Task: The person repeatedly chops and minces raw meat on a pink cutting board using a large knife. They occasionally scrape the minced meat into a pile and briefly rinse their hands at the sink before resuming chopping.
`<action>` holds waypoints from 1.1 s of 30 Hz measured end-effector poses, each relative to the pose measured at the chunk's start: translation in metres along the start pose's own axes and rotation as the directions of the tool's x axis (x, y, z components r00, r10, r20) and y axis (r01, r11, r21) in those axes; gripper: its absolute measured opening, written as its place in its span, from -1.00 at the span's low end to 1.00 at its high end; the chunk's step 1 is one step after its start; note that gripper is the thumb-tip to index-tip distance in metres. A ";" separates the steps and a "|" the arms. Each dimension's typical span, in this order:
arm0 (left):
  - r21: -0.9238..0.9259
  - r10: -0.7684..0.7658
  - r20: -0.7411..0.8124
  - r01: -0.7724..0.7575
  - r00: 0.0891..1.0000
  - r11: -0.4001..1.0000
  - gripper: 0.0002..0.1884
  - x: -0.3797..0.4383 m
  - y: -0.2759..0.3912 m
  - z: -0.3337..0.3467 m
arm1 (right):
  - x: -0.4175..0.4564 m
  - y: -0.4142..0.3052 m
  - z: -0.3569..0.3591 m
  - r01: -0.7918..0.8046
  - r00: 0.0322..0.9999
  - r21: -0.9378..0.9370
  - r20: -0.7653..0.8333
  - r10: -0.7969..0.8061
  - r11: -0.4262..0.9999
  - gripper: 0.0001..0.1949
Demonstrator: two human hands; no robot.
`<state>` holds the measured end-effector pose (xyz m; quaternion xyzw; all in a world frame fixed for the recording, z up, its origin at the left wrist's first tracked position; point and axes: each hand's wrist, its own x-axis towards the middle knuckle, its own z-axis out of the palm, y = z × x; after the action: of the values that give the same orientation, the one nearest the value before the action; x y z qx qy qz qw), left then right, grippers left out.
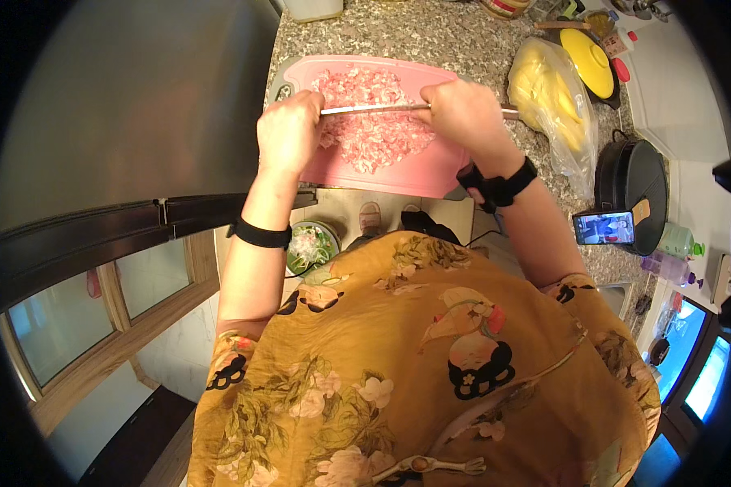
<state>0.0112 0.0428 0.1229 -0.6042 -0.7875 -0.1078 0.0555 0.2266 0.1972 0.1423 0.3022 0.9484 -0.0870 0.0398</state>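
A kitchen knife (374, 109) lies crosswise over a heap of chopped raw meat (371, 143), seen along its thin spine. My right hand (469, 115) is closed around its handle end, and a bit of the handle sticks out to the right. At the other end of the blade, the curled fingers of my left hand (289, 131) grip it; the exact finger hold is hidden. Beneath the meat is a pink cutting board (335, 173) with a grey edge. How far the blade reaches into the meat cannot be seen.
A clear plastic bag with something yellow (542, 91) lies right of the board on the granite counter (390, 27). Beyond it are a yellow-lidded pot (586, 64), a round black pan (639, 189) and a phone (605, 227). A bin with scraps (310, 246) stands below, left of my feet.
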 end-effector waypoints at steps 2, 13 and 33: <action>-0.109 0.015 0.035 -0.011 0.999 0.994 -0.81 -0.011 -0.003 0.041 | 0.004 0.013 0.039 0.106 0.994 -0.087 -0.013 -0.108 0.990 -0.70; -0.025 0.150 -0.056 -0.152 0.987 0.988 -0.71 0.085 -0.049 -0.004 | 0.082 0.026 -0.027 0.090 0.973 -0.100 -0.202 -0.108 0.991 -0.60; -0.165 0.042 0.074 -0.029 0.996 0.986 -0.84 0.044 -0.017 0.046 | 0.047 0.042 0.048 0.098 0.985 -0.037 -0.137 -0.102 0.995 -0.72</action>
<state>-0.0151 0.0907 0.0856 -0.6245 -0.7666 -0.1474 -0.0229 0.2138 0.2480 0.0837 0.2591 0.9640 -0.0536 -0.0260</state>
